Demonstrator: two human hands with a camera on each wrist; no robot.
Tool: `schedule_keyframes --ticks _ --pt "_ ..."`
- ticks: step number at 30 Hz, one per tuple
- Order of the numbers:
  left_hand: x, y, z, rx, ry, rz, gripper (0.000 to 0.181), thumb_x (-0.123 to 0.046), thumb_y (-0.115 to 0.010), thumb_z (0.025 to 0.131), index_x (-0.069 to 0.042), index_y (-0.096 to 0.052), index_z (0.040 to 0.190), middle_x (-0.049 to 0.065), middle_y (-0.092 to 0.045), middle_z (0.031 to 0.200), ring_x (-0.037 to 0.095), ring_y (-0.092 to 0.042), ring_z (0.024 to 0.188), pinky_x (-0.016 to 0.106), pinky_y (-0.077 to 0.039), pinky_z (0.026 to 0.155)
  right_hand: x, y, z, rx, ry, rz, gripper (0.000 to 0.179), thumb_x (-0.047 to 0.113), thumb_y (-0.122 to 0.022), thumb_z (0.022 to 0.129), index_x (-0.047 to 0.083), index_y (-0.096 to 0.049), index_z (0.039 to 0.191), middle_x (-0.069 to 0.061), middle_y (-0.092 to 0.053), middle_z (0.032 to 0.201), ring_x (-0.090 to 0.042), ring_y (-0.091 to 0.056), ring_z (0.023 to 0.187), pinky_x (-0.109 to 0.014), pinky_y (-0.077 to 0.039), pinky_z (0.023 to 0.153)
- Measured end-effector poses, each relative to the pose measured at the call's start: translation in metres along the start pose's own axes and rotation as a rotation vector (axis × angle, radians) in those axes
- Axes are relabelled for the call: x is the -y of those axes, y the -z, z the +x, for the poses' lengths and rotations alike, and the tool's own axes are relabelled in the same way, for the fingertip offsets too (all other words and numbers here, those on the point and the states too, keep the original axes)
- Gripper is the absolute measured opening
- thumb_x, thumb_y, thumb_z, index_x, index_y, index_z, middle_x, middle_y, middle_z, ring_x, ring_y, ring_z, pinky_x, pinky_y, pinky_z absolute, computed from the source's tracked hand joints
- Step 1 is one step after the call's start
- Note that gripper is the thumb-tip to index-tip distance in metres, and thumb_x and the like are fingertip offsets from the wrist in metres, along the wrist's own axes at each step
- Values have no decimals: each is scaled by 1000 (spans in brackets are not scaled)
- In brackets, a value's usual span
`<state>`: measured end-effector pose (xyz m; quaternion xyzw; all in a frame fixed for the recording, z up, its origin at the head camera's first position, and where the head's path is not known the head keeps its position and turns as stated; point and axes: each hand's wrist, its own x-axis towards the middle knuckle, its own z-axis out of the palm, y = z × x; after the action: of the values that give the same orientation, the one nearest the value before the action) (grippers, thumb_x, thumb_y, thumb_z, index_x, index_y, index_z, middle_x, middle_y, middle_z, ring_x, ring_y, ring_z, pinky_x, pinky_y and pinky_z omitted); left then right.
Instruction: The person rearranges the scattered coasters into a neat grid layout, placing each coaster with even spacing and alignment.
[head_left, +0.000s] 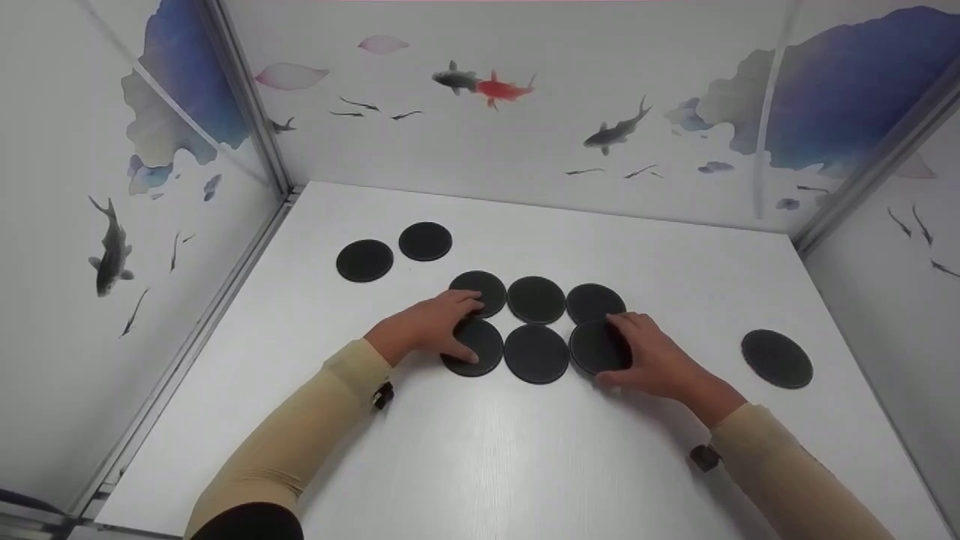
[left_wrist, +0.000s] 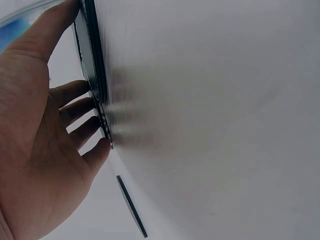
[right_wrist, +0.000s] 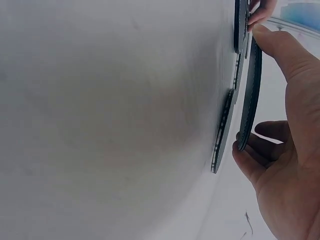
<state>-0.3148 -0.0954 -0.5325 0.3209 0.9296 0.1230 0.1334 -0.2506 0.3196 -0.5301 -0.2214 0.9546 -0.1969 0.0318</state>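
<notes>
Round black coasters with stitched edges form two rows of three on the white table. My left hand (head_left: 429, 324) spans the left pair: its thumb rests on the front-left coaster (head_left: 486, 341), its fingers touch the back-left coaster (head_left: 489, 285). My right hand (head_left: 651, 358) pinches a coaster (right_wrist: 251, 95) by its edges between thumb and fingers; the right wrist view shows it raised off the table. From the head camera, this coaster sits over the front-right place, just before the back-right coaster (head_left: 595, 300). Two middle coasters lie flat: the front one (head_left: 536, 354) and the back one (head_left: 535, 299).
Two loose coasters, one nearer (head_left: 364, 260) and one farther (head_left: 425, 241), lie at the back left. Another single coaster (head_left: 777, 358) lies far right. White panels printed with fish (head_left: 502, 88) enclose the table (head_left: 480, 457) at the back and sides.
</notes>
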Motion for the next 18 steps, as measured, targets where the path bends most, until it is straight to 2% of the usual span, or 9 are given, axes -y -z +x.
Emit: schedule_keyframes --ticks 9,18 --pt "-1 1 0 -7 -4 -14 103 -72 -74 76 -21 -36 158 -3 -22 166 18 -19 153 40 -30 119 5 -3 -4 -8 -3 -18 111 61 -85 72 5 -37 155 -12 -45 147 -28 -41 135 -50 -40 110" --pt "-2 2 -2 0 0 -21 102 -70 -74 77 -21 -36 158 -3 -22 167 19 -20 153 41 -29 119 4 -9 -8 5 -19 -46 113 67 -81 72 7 -36 155 -11 -45 147 -27 -42 135 -50 -41 110"
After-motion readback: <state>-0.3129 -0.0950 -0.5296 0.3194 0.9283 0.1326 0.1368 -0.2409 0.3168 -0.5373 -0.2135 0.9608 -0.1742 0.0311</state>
